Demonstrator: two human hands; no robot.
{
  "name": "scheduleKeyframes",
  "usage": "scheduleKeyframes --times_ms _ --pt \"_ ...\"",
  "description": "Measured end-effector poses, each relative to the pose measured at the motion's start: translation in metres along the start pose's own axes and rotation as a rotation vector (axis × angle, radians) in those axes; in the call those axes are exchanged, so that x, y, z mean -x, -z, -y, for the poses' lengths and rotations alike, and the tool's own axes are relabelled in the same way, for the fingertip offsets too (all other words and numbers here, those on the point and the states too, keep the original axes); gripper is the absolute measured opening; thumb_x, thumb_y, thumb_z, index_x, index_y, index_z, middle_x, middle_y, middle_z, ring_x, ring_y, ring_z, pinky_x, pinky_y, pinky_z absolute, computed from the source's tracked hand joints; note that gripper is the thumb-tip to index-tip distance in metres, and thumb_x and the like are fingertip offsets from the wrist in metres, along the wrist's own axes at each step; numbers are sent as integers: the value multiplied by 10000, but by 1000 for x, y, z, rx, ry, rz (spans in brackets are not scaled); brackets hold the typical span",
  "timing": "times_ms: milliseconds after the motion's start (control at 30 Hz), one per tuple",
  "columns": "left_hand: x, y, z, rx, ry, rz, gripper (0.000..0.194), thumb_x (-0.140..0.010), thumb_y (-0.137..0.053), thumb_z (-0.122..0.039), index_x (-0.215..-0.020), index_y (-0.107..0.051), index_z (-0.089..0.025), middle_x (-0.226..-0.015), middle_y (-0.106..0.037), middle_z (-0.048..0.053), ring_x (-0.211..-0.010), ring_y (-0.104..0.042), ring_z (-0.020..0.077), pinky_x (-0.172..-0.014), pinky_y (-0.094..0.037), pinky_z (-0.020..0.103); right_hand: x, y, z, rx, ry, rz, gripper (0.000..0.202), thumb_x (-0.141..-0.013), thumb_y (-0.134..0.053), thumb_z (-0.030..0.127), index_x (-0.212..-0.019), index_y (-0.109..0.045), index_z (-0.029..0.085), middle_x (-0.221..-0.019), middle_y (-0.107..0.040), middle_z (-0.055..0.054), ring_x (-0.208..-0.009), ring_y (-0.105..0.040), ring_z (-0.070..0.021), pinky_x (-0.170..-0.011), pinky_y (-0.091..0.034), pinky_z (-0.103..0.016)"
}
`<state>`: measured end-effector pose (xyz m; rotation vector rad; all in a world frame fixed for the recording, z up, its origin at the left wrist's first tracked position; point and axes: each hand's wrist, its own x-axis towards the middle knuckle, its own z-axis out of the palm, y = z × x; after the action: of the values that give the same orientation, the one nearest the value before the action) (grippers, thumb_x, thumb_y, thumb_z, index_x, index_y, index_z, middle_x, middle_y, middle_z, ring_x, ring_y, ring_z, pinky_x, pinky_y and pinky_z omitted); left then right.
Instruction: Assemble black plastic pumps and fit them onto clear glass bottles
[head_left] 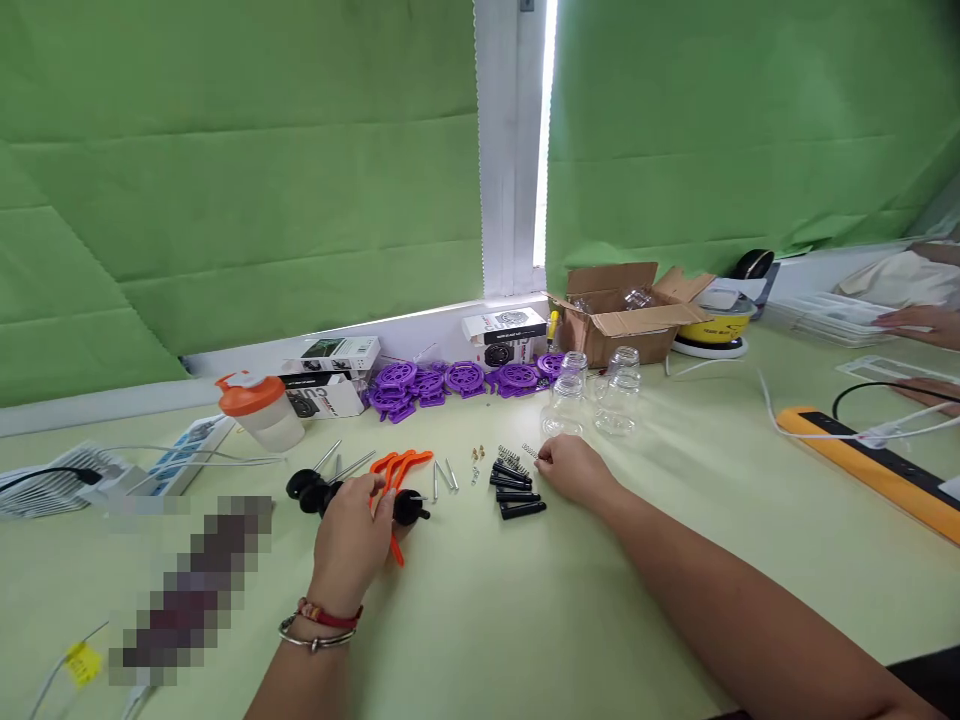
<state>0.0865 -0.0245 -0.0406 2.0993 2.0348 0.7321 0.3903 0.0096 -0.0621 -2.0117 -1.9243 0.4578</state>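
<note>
While between two hands [349, 545] [577, 470], three metal pins [435, 482].

Ahead of you: green sheet blinds [240, 180], wht window frame [510, 150] betw. Your L: orange-lidded translucent plastic bottle [274, 420]. Your R: round yellow tub [721, 328] on wht base [712, 349]; long orange-blk pwr strip [874, 462], wht cable [817, 436] across it.
</note>
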Motion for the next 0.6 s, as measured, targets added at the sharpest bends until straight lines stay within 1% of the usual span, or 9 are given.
scheduleKeyframes --times_ms 33,100,167,267,367,433,467,533,600 --pt "-1 4 5 -12 55 84 228 -827 -455 -392 -847 -573 -198 -913 -640 85 -787 -614 250 -656 -469 368 1 -2 1 11 4 1 172 -755 -554 218 -686 -702 162 -708 -669 -91 -672 -578 -179 -524 -300 -245" --pt "0 8 8 -20 120 235 245 -786 -501 -454 -782 -552 -214 -803 -641 57 -695 -615 241 -578 -439 336 3 -4 4 42 28 6 172 -750 -563 227 -643 -685 171 -697 -660 -87 -689 -574 -187 -521 -279 -248" --pt "3 9 7 -31 152 307 235 -747 -543 -460 -760 -533 -225 -739 -631 40 -665 -613 242 -544 -410 313 6 -4 5 85 72 16 200 -758 -561 252 -604 -663 175 -687 -648 -80 -686 -567 -186 -515 -262 -252" --pt "5 5 6 -65 173 307 203 -710 -573 -422 -770 -521 -235 -734 -626 41 -664 -609 253 -508 -375 293 8 -2 3 115 120 40 234 -789 -537 275 -617 -661 175 -687 -641 -75 -678 -564 -180 -524 -274 -255" --pt "5 -1 9 -47 168 290 188 -704 -566 -382 -818 -518 -240 -687 -604 30 -626 -589 239 -490 -353 279 8 1 1 41 111 2 193 -805 -532 266 -778 -697 170 -815 -665 -87 -757 -581 -186 -590 -339 -253" --pt "5 -4 11 10 151 288 185 -707 -553 -347 -851 -512 -238 -648 -577 10 -595 -568 215 -493 -349 270 8 3 3 -26 112 -52 214 -815 -526 268 -892 -698 164 -922 -663 -95 -824 -583 -192 -651 -377 -261" --pt "5 -5 12 44 144 291 177 -708 -545 -323 -856 -510 -233 -636 -565 2 -585 -557 203 -497 -349 267 10 3 6 -59 125 -74 228 -822 -518 269 -920 -694 163 -945 -658 -95 -840 -581 -192 -675 -390 -266" --pt "5 -6 11 110 129 294 163 -697 -535 -273 -849 -513 -219 -640 -549 -6 -587 -536 184 -514 -354 265 15 1 15 -140 191 -88 234 -831 -507 271 -931 -692 169 -942 -650 -81 -827 -578 -180 -700 -408 -272" --pt "6 -6 7 182 106 293 159 -681 -527 -229 -838 -529 -206 -660 -538 -8 -602 -515 169 -538 -362 265 23 -3 27 -242 292 -38 225 -826 -518 270 -936 -694 184 -917 -643 -60 -777 -571 -158 -699 -421 -266"
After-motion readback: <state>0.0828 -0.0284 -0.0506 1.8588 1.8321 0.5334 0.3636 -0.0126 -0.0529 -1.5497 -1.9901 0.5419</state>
